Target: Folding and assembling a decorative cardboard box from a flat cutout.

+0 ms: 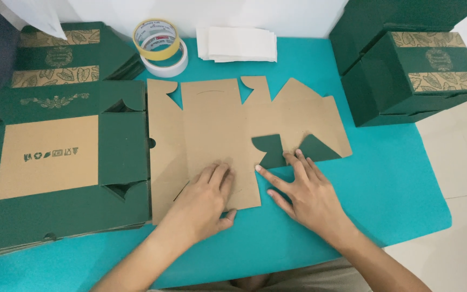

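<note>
The flat brown die-cut cardboard box blank (217, 130) lies mid-worktop (395, 178). The left hand (204, 203) presses it flat, grip open; the right hand (309, 194), fingers spread, pins a green folded flap (270, 151). It looks light, stiff, creasable; best held by panel edges.

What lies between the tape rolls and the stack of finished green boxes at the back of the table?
In the head view, a small pile of folded white paper lies on the teal table, between the tape rolls and the green boxes.
</note>
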